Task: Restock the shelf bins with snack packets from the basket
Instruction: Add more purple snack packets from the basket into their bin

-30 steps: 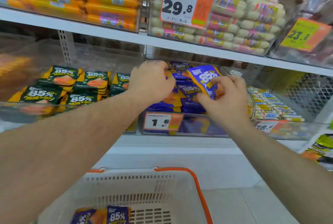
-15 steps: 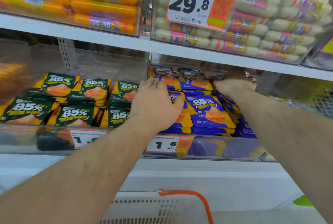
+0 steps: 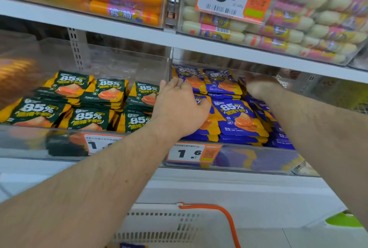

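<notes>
Now both forearms are stretched into the clear shelf bin of blue snack packets. The left hand is laid palm-down, fingers loosely spread, on the front stack; the right hand is curled deeper inside (its grip cannot be told).

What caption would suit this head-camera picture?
Both bare hands, left hand and right hand, press on blue foil snack packets in a clear plastic shelf bin.

My right hand is blurring deep in the bin, its fingers hidden; the basket is getting cut off below.
</notes>
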### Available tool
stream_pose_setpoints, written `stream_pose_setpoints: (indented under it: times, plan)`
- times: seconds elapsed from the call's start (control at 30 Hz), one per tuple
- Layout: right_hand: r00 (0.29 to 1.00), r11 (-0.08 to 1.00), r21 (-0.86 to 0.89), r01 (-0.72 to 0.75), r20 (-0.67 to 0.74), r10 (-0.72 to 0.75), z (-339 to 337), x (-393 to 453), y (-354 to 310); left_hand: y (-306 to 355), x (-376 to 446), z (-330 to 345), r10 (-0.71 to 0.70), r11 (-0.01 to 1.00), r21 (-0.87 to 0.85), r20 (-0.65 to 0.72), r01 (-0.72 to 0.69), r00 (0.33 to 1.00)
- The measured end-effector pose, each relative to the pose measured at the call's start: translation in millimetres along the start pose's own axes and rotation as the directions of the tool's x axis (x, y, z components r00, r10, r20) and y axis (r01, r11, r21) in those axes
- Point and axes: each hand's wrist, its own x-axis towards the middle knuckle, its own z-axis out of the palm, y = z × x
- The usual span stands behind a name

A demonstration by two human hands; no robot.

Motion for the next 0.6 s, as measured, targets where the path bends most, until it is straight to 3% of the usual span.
stream_pose_setpoints:
  times: [0.13,0.23,0.33,0.47,0.6]
  plan:
    - [0.994,0.999,-0.043,0.018,-0.105,-0.022,-16.1,-22.1,0.8,2.0,-0.1,-12.5,-0.011,0.999,-0.036,0.089,0.014,0.996]
    - [0.969,0.998,-0.054,0.034,-0.241,-0.046,-24.2,-54.2,-3.0,5.6,-8.7,-29.8,-0.01,0.983,-0.179,0.143,0.036,0.99]
    - [0.885,0.98,0.027,0.197,-0.435,-0.166,-25.7,-98.9,-18.8,7.2,-34.0,-46.2,0.107,0.967,-0.24,0.06,-0.09,0.992]
    - [0.763,0.88,0.104,0.464,-0.551,-0.337,2.8,-167.0,-50.1,-6.9,-75.5,-47.5,0.262,0.939,-0.196,-0.126,-0.283,0.957]
    - [0.662,0.74,0.17,0.651,-0.603,-0.444,53.1,-220.9,-70.1,-43.8,-119.3,-45.0,0.176,0.946,-0.27,-0.036,-0.179,0.984]
